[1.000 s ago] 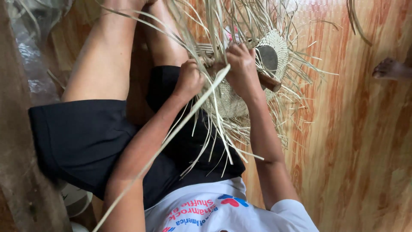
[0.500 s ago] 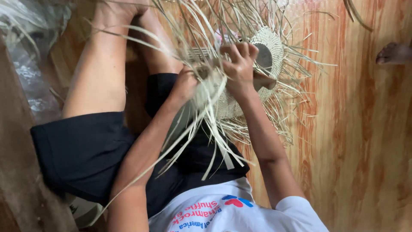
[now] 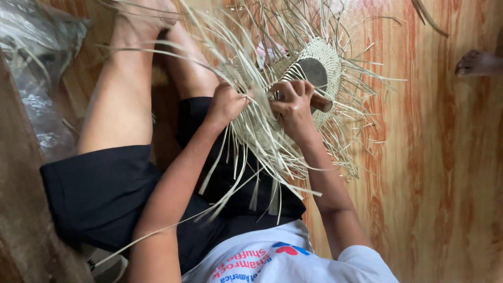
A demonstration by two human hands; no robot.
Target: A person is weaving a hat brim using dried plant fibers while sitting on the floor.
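Mostly wood-grain floor (image 3: 445,183) in view, running up the right side to the far edge. Next in size: black shorts (image 3: 105,194) and bare legs stretched toward the top, white shirt (image 3: 293,262) at the bottom edge, crinkled clear plastic sheet (image 3: 36,68) in the top left corner.

Over the lap, just off the right thigh: half-woven straw piece (image 3: 325,57), round, tight weave at the centre, wrapped over a dark rounded block (image 3: 314,73). Loose strands (image 3: 262,152) fanning out all round, many hanging over the shorts.

L hand (image 3: 226,105) fisted on a bunch of strands at the near rim. R hand (image 3: 293,107) fingers curled over the rim & block, thumb side toward the L. Hands near each other, not touching, strands btwn them.

Vs 1 s ago: long strand (image 3: 157,236) then standing out stiff across the lap, now slack and trailing to the lower left. Both hands a bit lower on the rim, grip bunched tighter. Reads as one pass pulled snug; w/ so many ends free, weave prob. far from closed.

Smallest: another person's bare foot (image 3: 477,63) at the right edge.
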